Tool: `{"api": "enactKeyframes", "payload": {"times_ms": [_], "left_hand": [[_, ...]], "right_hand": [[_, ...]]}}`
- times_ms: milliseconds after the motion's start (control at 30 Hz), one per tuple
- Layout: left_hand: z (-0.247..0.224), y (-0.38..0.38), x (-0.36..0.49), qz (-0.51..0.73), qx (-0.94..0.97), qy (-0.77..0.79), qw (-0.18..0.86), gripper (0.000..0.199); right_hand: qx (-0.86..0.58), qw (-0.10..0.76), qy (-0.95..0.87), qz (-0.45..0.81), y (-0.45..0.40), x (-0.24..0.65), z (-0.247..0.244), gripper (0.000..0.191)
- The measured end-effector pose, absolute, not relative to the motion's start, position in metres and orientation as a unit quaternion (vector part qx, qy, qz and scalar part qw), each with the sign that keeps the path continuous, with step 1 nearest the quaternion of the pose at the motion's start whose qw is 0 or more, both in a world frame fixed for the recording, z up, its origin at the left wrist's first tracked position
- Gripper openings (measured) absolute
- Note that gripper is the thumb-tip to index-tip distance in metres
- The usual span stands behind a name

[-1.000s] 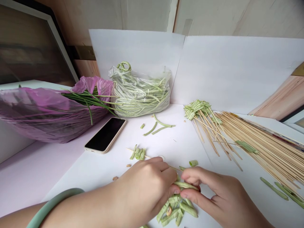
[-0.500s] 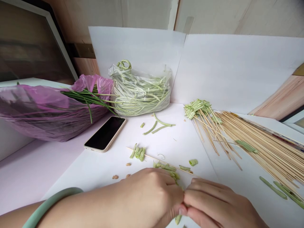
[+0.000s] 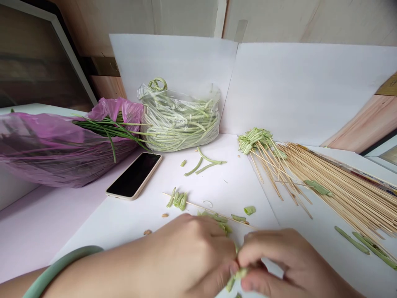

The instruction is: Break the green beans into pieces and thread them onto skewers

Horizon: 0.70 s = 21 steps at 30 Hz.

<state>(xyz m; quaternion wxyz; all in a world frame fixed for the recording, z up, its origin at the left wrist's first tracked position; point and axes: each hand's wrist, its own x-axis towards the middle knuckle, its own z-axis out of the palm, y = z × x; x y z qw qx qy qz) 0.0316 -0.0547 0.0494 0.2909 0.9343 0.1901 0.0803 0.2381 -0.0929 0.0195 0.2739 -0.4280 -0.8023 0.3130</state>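
My left hand (image 3: 198,256), with a pale green bangle (image 3: 63,265) on the wrist, is closed with its thumb on a short piece of long bean (image 3: 241,273). My right hand (image 3: 276,260) pinches the same piece from the other side, the fingertips of both hands almost meeting. Their fingers partly hide the piece. Broken bean bits (image 3: 225,227) lie just beyond and below my hands. Behind them a thin bamboo skewer (image 3: 198,205) rests on the white sheet, with several bean pieces (image 3: 178,199) threaded near its left end.
A phone (image 3: 134,176) lies left of centre. Behind it stand a purple plastic bag (image 3: 62,145) of green stalks and a clear bag (image 3: 182,120) of long beans. To the right are bean-loaded skewers (image 3: 256,140), a spread of bamboo skewers (image 3: 335,182) and loose beans (image 3: 352,240).
My right thumb has drawn apart from the fingers, and the pale bean piece now shows between the hands. The view has shifted slightly.
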Motion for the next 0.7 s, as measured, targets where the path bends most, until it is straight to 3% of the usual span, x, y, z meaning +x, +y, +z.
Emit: {"api": "enactKeyframes", "payload": {"times_ms": [233, 433, 700], "left_hand": [[0.04, -0.048, 0.034, 0.087, 0.928, 0.29, 0.216, 0.012], [0.039, -0.05, 0.033, 0.068, 0.926, 0.305, 0.211, 0.023], [0.04, -0.049, 0.035, 0.041, 0.926, 0.321, 0.194, 0.023]], "right_hand": [[-0.468, 0.35, -0.78, 0.225, -0.083, 0.238, 0.008, 0.011], [-0.467, 0.351, -0.799, 0.143, -0.082, 0.234, 0.014, 0.013], [-0.441, 0.343, -0.82, 0.125, -0.081, 0.237, 0.011, 0.017]]}}
